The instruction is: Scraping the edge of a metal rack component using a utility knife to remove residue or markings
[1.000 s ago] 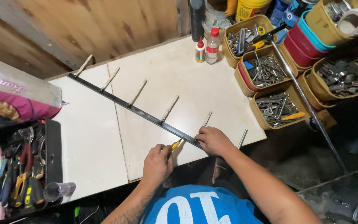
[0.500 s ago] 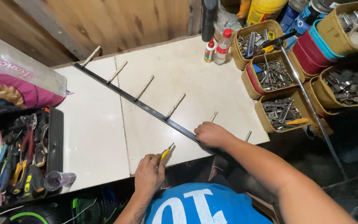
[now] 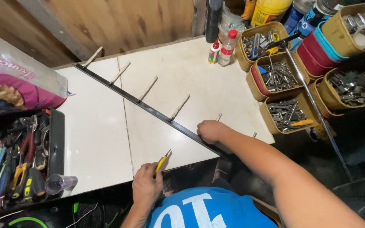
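Note:
A long black metal bar point(image 3: 148, 109) with several wooden pegs sticking off it lies diagonally across the white tiled worktop point(image 3: 106, 139). My right hand point(image 3: 210, 131) is closed over the bar near its near end, pressing it down. My left hand point(image 3: 148, 185) is at the front edge of the worktop, gripping a small yellow-handled tool point(image 3: 162, 160) whose metal tip points up toward the bar. The tool is a short way off the bar, not touching it.
A black tray of pliers and brushes point(image 3: 17, 160) sits at the left, with a pink-and-clear bag point(image 3: 17, 80) behind it. Yellow tubs of metal hardware point(image 3: 284, 109) stand at the right, two small bottles point(image 3: 221, 50) at the back. A thin metal rod point(image 3: 313, 105) leans across the tubs.
My left hand has drawn back from the bar to the front edge with the yellow tool. My right hand stays on the bar.

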